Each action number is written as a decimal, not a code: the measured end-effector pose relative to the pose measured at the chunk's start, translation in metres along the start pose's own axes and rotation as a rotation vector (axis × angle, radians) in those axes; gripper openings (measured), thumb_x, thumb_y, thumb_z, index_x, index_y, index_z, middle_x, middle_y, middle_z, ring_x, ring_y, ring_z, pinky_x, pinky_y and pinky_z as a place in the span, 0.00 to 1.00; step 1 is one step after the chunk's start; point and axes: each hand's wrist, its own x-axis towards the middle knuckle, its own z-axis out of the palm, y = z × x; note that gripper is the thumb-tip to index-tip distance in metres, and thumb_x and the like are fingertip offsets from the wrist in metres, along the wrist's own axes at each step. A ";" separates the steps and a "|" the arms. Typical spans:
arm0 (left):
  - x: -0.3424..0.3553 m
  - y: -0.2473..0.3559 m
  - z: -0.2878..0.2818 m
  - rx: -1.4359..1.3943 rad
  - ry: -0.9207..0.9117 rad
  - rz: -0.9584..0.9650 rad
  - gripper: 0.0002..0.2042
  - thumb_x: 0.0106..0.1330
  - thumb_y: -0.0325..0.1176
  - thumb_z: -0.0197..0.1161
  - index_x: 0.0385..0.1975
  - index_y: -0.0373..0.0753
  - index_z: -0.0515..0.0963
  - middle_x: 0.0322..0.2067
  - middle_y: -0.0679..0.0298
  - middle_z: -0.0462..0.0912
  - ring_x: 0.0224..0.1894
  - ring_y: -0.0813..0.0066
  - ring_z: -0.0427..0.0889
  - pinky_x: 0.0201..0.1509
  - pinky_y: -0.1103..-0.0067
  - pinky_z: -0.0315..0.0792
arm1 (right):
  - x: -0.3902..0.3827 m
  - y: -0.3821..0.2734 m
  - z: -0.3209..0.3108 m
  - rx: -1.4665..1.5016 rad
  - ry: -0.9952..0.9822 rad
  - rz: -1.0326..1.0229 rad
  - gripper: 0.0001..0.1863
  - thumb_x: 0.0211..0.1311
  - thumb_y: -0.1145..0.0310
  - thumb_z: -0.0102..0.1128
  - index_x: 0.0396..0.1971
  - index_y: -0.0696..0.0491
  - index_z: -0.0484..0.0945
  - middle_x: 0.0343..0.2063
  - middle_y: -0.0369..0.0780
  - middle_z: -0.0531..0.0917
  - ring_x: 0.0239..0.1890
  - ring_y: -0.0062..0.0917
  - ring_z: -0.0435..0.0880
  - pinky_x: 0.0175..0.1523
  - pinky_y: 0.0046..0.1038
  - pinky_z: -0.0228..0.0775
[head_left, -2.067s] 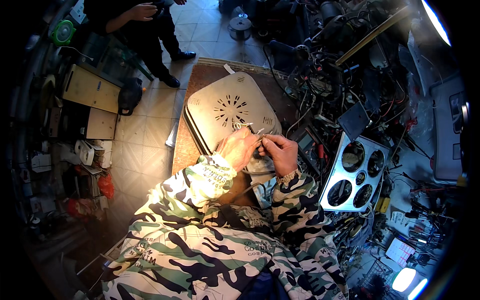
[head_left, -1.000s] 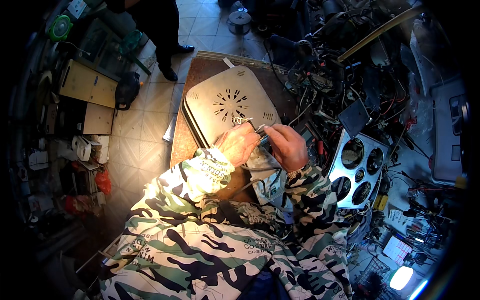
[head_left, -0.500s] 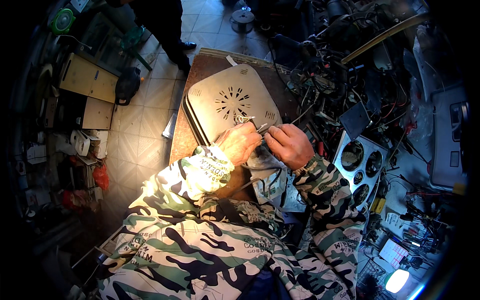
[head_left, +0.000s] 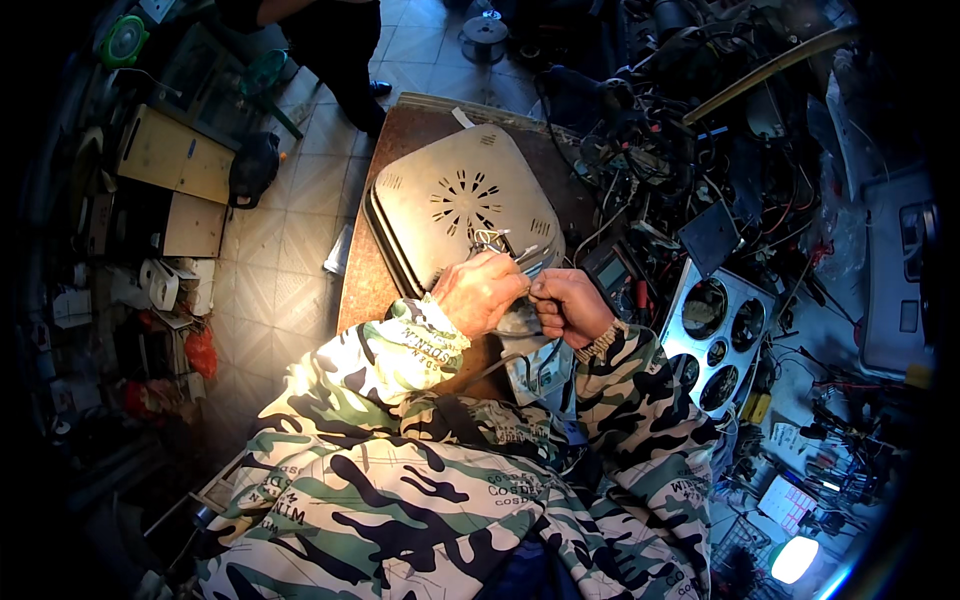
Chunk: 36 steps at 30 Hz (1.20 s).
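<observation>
Camouflage jacket [head_left: 385, 490] worn, filling lower centre of frame; irregular patches of cream, green and black. Dark printed lettering marks chest and sleeves [head_left: 640, 400]. Cuffs [head_left: 602, 341] gathered, pale. Left sleeve brightly lit. Dark blue cloth [head_left: 525, 572] shows at the frame's lower edge

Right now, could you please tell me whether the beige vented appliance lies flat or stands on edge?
Flat: the appliance lies on the table, slotted face up.

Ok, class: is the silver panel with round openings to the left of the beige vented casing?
No, the silver panel lies to the right of the beige vented casing, beyond the person's right hand.
</observation>
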 end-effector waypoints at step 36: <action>-0.001 -0.004 -0.003 -0.088 -0.012 0.026 0.08 0.54 0.22 0.68 0.35 0.35 0.82 0.33 0.58 0.81 0.38 0.57 0.81 0.40 0.70 0.77 | -0.013 0.009 0.006 -1.841 0.240 -1.484 0.14 0.45 0.72 0.63 0.34 0.60 0.77 0.34 0.43 0.78 0.35 0.33 0.77 0.37 0.32 0.70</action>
